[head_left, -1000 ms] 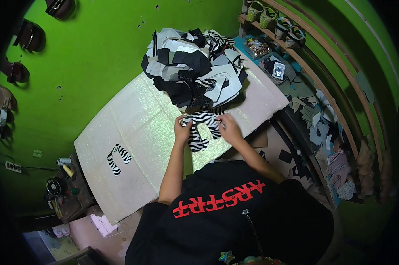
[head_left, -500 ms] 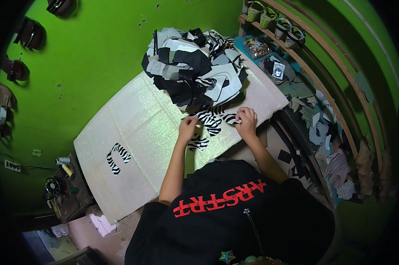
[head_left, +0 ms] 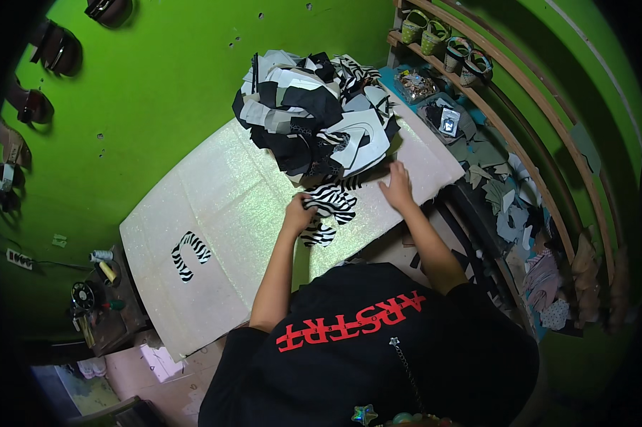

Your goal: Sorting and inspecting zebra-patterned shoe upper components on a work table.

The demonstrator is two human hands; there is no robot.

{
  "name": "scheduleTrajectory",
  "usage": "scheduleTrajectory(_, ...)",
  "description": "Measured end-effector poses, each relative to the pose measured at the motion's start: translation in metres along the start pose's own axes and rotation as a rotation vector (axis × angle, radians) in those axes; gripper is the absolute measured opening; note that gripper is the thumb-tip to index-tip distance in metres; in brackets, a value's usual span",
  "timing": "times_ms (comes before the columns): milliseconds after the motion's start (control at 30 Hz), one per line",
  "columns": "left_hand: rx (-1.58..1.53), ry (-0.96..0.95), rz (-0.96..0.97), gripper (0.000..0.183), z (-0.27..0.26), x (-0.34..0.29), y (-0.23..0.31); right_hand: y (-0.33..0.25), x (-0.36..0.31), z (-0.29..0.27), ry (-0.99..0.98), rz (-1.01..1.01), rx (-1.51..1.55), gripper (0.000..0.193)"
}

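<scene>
My left hand [head_left: 299, 214] is closed on the edge of zebra-print pieces [head_left: 331, 202] that lie over one another on the table. Another zebra-print piece [head_left: 319, 235] sits just below them, nearer to me. My right hand [head_left: 398, 189] rests at the table surface by the pile's lower right edge, fingers apart and nothing seen in them. Directly beyond both hands rises a big heap of black, white, grey and zebra-print scraps [head_left: 314, 107]. Farther left, curved zebra-print strips [head_left: 186, 255] lie on the pale glittery table covering [head_left: 225, 185].
A wooden shelf rack [head_left: 509, 117] with small patterned shoes [head_left: 434, 37] runs along the right. Below it are loose fabric scraps [head_left: 506, 213] and a tray of metal bits [head_left: 416, 84]. A small machine table [head_left: 114, 320] with thread spools stands at left. Brown shoes hang on the green wall.
The zebra-print piece that was in my right hand has left it, and my right hand has opened beside the heap. My left hand now grips the zebra-print pieces.
</scene>
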State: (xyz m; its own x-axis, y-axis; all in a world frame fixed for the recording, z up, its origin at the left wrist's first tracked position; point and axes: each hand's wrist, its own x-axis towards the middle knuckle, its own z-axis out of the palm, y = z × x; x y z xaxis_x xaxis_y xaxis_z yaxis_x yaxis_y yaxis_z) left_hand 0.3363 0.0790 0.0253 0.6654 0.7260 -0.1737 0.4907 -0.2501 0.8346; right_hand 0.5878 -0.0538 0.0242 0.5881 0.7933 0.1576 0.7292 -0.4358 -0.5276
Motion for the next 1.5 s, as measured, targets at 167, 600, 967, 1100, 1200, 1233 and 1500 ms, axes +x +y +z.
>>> scheduleTrajectory(167,0.585,0.387,-0.278,0.061,0.003,-0.009,0.051,0.012,0.027,-0.006,-0.221,0.028,-0.274,0.058)
scheduleTrajectory(600,0.871,-0.133,0.15,0.021,0.066,0.055,0.061,0.006,0.001,-0.006,-0.072,-0.167,-0.269,0.017)
scheduleTrajectory(967,0.931,-0.281,0.184,0.029,0.063,0.076,0.048,0.078,-0.006,-0.024,0.189,0.287,0.297,0.02)
scheduleTrajectory(1100,0.71,-0.143,0.389,0.03,0.061,0.061,0.061,0.097,-0.002,-0.024,0.384,0.302,0.674,0.022)
scheduleTrajectory(1200,0.525,-0.009,0.674,0.017,0.058,0.033,0.087,0.073,-0.003,-0.037,0.255,0.454,0.834,0.015)
scheduleTrajectory(1233,0.555,0.021,0.728,0.015,0.058,0.024,0.094,0.065,-0.002,-0.038,0.163,0.556,1.004,0.012)
scheduleTrajectory(1500,0.367,-0.251,0.477,0.021,0.025,-0.023,0.091,0.032,-0.004,-0.025,-0.14,0.333,1.031,0.019)
